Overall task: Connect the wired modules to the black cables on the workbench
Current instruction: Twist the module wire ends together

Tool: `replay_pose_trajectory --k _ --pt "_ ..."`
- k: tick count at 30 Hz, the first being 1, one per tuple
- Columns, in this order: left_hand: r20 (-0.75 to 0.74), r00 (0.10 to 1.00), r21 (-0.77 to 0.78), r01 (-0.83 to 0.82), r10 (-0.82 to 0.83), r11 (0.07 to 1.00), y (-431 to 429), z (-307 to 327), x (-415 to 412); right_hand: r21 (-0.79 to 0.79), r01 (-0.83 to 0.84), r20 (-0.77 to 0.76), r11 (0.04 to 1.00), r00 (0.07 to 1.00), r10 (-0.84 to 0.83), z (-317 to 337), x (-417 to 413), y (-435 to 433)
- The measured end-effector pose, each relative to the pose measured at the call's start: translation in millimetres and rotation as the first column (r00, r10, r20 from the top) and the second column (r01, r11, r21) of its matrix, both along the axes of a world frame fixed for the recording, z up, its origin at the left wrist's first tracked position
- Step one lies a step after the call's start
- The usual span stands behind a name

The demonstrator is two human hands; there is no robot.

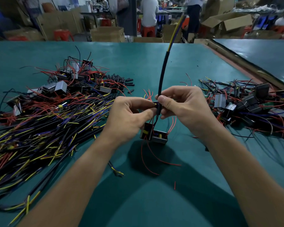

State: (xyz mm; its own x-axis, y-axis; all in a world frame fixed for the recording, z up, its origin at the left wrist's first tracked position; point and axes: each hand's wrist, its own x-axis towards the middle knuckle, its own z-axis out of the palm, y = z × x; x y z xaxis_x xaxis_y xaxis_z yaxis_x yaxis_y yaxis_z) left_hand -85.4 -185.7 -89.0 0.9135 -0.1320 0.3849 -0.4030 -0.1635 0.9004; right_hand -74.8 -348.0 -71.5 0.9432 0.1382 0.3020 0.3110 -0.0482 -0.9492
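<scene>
Behind the teal workbench (146, 63), cardboard boxes (107, 34) (red stools (63, 35) too)

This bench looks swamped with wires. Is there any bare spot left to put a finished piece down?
Bare green mat lies beyond the left hand and right hand, between the cable heap and the module pile. Both those sides are crowded.

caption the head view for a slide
Right hand pinches an upright black cable, left hand pinches wires beside it, over a module
</scene>
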Motion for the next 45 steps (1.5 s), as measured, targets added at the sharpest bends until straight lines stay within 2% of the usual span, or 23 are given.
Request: replay_pose_trajectory --k 12,18,26,31,38,43,45 --pt "-0.107 0.994 -0.161 -0.039 0.021 0.986 -5 -2 1 0.029 0.007 -0.047 1.000 0.999 -0.006 1 2 -5" --pt "-0.153 0.988 -0.113 -0.010 -0.008 0.994 -1 -2 2 0.013 -0.005 -0.067 1.000 0.998 0.006 -1 2 -3" --pt "-0.236 0.971 -0.260 -0.032 -0.031 0.965 -4 0 1 0.007 -0.023 -0.072 1.000 0.997 0.024 0 1 -6" --pt "-0.281 0.959 -0.335 -0.075 -0.024 0.939 -7 -2 1 -0.053 -0.018 -0.055 0.998 0.998 0.015 1 2 -7" --pt "-0.295 0.955 -0.225 -0.026 -0.042 0.974 -3 0 3 -0.035 -0.009 -0.030 0.999 1.000 0.008 0 3 -6" --pt "-0.293 0.954 -0.191 0.006 -0.063 0.982 3 3 2 -0.183 0.010 0.030 0.983 1.000 -0.004 0 1 -5" --pt "-0.257 0.966 -0.200 -0.024 -0.028 0.980 1 3 1 -0.180 0.020 0.047 0.983 0.999 -0.012 0 1 -5"
